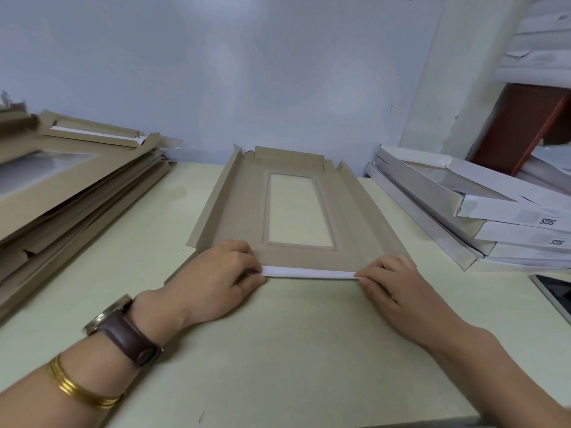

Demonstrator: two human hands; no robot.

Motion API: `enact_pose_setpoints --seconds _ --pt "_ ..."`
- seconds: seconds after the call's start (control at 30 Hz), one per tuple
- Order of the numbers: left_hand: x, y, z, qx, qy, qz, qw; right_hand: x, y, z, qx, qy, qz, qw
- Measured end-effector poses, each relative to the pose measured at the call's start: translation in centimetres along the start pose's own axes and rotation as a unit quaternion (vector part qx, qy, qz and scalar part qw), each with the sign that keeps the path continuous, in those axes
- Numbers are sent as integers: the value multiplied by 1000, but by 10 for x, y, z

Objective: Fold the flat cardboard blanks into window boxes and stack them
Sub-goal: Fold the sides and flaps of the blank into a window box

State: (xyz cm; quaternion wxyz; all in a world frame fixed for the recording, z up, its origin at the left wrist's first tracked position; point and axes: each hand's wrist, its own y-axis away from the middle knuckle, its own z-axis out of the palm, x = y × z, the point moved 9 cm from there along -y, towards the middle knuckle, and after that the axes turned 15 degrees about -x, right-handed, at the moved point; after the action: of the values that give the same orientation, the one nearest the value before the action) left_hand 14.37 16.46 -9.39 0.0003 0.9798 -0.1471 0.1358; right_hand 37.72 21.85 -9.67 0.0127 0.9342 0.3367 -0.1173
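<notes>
So the brown flat cardboard blank with a rectangular window [296,256] is lying mid-frame on the pale green table [278,350], and the left hand [216,273] and right hand [398,282] are each pinching an end of its near flap [309,272], holding it turned up, white side showing.

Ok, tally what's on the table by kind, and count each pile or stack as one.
Blank being folded, pinched by left hand and right hand: 1
Pile of flat blanks: 1
Stack of folded boxes: 1
Dark-screened device: 1
Total: 4
</notes>
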Motion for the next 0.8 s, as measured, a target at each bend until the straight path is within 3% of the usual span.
enact_pose_setpoints --seconds 0.13,0.4,0.57,0.67,0.8 --pt "-9 -4 -8 19 10 -24 999 7 -17 -4 -32 12 31 999" --pt "-15 -17 -15 60 33 -84 994 13 -37 -9 -6 7 89 996" --pt "-2 -30 -2 3 -98 -48 994 5 -44 -3 -11 52 91 994" --pt "5 -38 11 -30 -99 -41 994 -9 -54 6 -37 62 73 995" --pt "26 -56 33 -74 -87 -21 993 -54 -68 34 -108 -38 -1 993"
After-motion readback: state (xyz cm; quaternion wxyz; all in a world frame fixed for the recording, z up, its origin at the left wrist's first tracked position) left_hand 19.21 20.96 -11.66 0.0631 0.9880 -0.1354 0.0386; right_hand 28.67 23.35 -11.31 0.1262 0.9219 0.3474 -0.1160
